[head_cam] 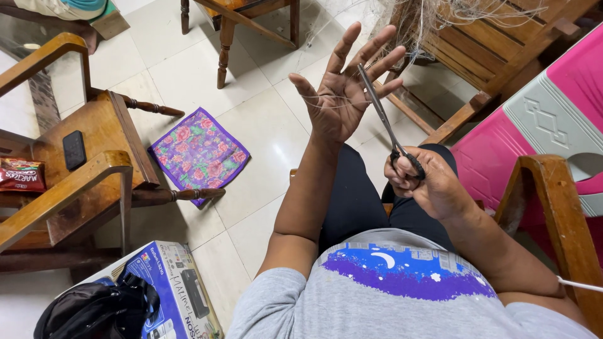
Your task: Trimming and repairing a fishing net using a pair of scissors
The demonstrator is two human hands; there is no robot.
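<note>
Lower centre of frame: seated person's grey printed shirt and dark trousers, both forearms raised.

Right hand (433, 185), centre right: fingers clenched through the black handles of a pair of scissors (384, 119). Blades closed or nearly so; cannot tell exactly. Long axis of the scissors ran from the handles at centre right up and left, tip ending level with the base of the left fingers.

Left hand (342, 94), upper centre: palm toward camera, fingers spread and released, gripping nothing. Fine pale thread (326, 103) lay stretched across the palm, roughly horizontal, so nearly crosswise to the blades. The scissor tip sat just right of the palm, near the thread; contact not resolvable.

Further out: strands led toward a tangled bundle of netting (433, 16) draped over a wooden chair (496, 50), upper right. Pink cushion (565, 100) at right edge. Floral cloth (200, 154) on the tiled floor, centre left. Wooden armchair (94, 144) at left carried a dark phone (74, 149) and a red snack packet (22, 174). Printed box (182, 295) and black bag (94, 311), lower left.
</note>
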